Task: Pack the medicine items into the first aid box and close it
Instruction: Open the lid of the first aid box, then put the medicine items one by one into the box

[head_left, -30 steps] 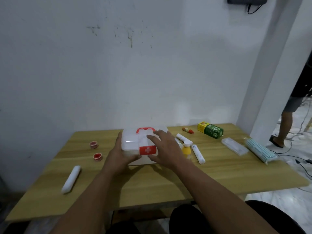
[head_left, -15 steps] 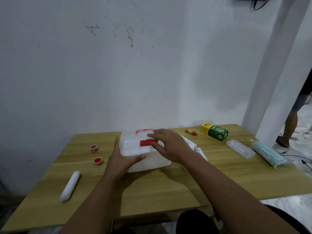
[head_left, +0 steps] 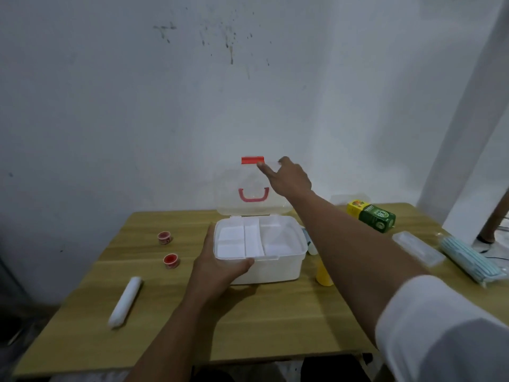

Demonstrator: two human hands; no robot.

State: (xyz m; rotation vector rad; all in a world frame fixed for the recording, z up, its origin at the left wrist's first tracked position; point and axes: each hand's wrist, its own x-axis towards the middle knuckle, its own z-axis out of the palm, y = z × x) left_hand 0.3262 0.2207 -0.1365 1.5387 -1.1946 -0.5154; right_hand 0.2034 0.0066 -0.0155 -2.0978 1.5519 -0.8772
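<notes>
The white first aid box sits mid-table with its clear lid standing upright, red latch on top and red handle showing through. A divided white tray fills the box top. My left hand grips the box's front left corner. My right hand holds the lid's upper right edge. Around the box lie two small red jars, a white roll, a yellow bottle, a green and yellow carton, a clear flat case and a pack of blue masks.
The wooden table stands against a white wall. My right forearm hides several items to the right of the box. A person's leg stands on the floor at the far right, beside a white pillar.
My right hand swung the lid from shut to upright. My left hand stayed on the box's left side, shifting to the front corner. The tray inside came into view.
</notes>
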